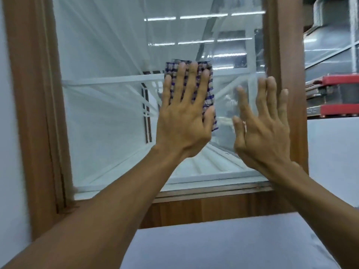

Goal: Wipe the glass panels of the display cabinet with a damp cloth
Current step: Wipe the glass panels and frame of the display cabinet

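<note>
A folded blue-checked cloth [211,94] was pressed flat on the clear glass panel [108,117] of the brown wood-framed cabinet [33,113] by the straight-fingered left hand [182,123]. The right hand [266,131] was spread empty just beside it. Wiping was judged under way, and a firm sweep over untouched glass was called for next.

Bare glass [108,117] lies open left of, above and below the cloth [211,90]. The wooden frame [33,113] bounds it left, right and along the near edge; the right hand [266,131] fills the rightmost strip.
</note>
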A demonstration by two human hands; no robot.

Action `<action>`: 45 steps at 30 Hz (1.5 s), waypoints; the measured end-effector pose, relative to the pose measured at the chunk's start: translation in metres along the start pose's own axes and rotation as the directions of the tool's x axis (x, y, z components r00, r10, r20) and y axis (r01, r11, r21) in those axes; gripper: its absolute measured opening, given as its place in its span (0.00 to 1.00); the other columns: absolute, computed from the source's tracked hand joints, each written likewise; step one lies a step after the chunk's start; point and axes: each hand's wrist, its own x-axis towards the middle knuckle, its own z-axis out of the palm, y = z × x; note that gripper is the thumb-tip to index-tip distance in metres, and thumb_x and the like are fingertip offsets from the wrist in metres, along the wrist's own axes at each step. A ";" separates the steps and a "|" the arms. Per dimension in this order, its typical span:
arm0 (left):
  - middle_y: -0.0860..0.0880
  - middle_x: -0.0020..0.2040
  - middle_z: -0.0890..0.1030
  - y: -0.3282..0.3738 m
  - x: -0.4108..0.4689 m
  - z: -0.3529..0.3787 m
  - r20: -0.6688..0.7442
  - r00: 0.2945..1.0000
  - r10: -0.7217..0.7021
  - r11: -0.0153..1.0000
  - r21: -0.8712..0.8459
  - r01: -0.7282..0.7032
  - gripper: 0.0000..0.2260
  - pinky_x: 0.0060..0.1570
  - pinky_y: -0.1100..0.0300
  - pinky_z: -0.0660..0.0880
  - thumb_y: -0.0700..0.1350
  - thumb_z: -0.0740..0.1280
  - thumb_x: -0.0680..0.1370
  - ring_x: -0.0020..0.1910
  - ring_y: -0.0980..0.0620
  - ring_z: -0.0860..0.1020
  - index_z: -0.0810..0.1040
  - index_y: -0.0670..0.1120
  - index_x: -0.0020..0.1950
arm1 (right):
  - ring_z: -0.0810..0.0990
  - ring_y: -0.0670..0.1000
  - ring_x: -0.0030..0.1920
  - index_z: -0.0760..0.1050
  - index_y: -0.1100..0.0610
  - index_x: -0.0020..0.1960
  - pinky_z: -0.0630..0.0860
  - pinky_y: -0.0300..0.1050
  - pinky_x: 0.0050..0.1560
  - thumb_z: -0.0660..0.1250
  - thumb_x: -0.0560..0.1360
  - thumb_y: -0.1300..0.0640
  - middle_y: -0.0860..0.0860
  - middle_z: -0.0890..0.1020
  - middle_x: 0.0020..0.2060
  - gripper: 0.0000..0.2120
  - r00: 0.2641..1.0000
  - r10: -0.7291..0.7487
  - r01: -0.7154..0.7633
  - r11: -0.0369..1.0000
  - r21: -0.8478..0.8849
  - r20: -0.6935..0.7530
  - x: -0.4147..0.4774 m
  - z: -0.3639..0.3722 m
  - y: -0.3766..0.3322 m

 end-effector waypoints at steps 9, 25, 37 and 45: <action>0.42 0.85 0.50 0.032 -0.033 0.015 0.223 0.812 0.540 0.832 0.008 -0.555 0.29 0.81 0.40 0.50 0.56 0.49 0.86 0.84 0.42 0.48 0.51 0.45 0.85 | 0.45 0.61 0.83 0.49 0.64 0.82 0.45 0.63 0.81 0.56 0.79 0.53 0.62 0.49 0.82 0.35 0.975 0.219 -0.222 0.961 0.162 0.040 -0.101 -0.013 0.017; 0.44 0.84 0.53 0.051 -0.022 0.016 0.331 0.543 0.772 0.597 -0.086 -0.797 0.27 0.82 0.41 0.49 0.53 0.48 0.87 0.84 0.44 0.49 0.53 0.46 0.85 | 0.52 0.60 0.82 0.53 0.67 0.80 0.48 0.62 0.81 0.51 0.84 0.49 0.61 0.54 0.81 0.32 0.901 0.433 -0.419 0.885 0.202 -0.028 -0.153 -0.002 -0.009; 0.48 0.84 0.56 0.051 -0.037 0.010 0.378 0.378 0.845 0.496 -0.293 -0.817 0.25 0.82 0.42 0.49 0.52 0.46 0.87 0.84 0.47 0.50 0.57 0.48 0.84 | 0.52 0.62 0.82 0.55 0.68 0.80 0.49 0.64 0.81 0.51 0.84 0.48 0.63 0.56 0.80 0.32 0.892 0.453 -0.440 0.873 0.209 -0.012 -0.164 -0.004 -0.015; 0.49 0.84 0.56 0.025 -0.045 0.003 0.400 0.369 0.839 0.502 -0.307 -0.808 0.25 0.82 0.42 0.48 0.53 0.47 0.87 0.84 0.47 0.50 0.56 0.48 0.84 | 0.53 0.62 0.82 0.55 0.69 0.80 0.50 0.63 0.81 0.50 0.84 0.48 0.63 0.56 0.80 0.32 0.887 0.460 -0.446 0.871 0.206 -0.027 -0.164 -0.003 -0.015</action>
